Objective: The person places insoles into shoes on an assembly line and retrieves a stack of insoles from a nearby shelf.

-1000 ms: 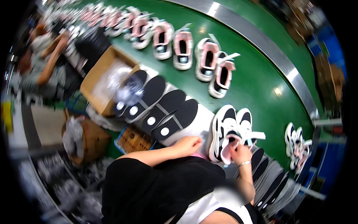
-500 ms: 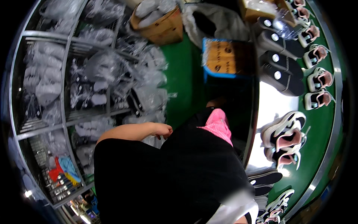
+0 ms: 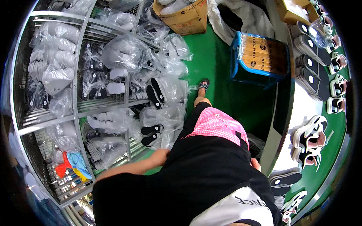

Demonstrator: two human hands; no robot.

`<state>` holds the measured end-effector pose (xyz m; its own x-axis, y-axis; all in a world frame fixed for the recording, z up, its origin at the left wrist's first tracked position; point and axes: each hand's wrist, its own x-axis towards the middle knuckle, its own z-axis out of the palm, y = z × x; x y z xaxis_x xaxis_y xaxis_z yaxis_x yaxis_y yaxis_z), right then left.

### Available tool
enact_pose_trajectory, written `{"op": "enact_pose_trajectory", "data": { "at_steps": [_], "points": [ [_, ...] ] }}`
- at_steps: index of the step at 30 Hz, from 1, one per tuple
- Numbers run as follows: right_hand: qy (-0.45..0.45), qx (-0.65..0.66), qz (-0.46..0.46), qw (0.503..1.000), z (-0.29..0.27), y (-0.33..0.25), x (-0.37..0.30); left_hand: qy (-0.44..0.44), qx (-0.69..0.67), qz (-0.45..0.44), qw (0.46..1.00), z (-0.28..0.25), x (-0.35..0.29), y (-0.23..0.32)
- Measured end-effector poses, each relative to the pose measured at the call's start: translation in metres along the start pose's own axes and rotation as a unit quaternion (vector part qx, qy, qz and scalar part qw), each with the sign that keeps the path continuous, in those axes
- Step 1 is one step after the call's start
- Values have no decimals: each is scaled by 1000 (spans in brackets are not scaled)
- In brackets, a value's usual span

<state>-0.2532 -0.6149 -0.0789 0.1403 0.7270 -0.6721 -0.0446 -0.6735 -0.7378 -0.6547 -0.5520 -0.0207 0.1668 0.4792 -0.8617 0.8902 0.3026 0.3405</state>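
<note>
My left hand [image 3: 162, 155] hangs low beside my black trousers, blurred, its fingers hidden against my side. Closest to it are black insoles [image 3: 151, 135] and plastic-bagged soles on the rack side. Only a small part of my right hand [image 3: 255, 164] shows at my right hip, next to the white worktop [image 3: 279, 152]; how its fingers lie is not clear. Nothing can be seen in either hand. A pink checked cloth [image 3: 217, 126] lies across my waist and thighs. One foot in a checked sandal [image 3: 203, 83] is on the green floor.
A metal rack [image 3: 75, 94] holding bagged soles fills the left. A blue-framed stool with a brown cardboard top [image 3: 260, 52] stands ahead, near a carton [image 3: 188, 19]. Black insoles [image 3: 311, 81] stack on the worktop. Beyond, white, black and pink shoes [image 3: 310, 137] line a green belt [image 3: 324, 158].
My view has shifted, so the rack and stool show more fully. My foot and right hand have come into view. My left hand's fingers, visible before, are now hidden.
</note>
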Motion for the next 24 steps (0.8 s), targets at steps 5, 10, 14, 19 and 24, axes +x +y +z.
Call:
{"op": "enact_pose_trajectory", "data": {
  "at_steps": [5,10,14,19,24],
  "points": [
    [-32,-3,82,996,43,-60,30,23,-241,-57,969,-22,-32,-45],
    [-131,34,106,985,100,-140,85,-158,-365,-186,899,-152,-19,-65],
    [-222,-147,7,964,174,-198,146,-298,-152,-181,925,-253,37,-94],
    [-461,-100,156,868,221,-209,227,-315,-47,-142,937,-290,74,-116],
    [-504,108,332,790,259,-183,385,-385,-106,-212,892,-312,151,-92]
  ]
}}
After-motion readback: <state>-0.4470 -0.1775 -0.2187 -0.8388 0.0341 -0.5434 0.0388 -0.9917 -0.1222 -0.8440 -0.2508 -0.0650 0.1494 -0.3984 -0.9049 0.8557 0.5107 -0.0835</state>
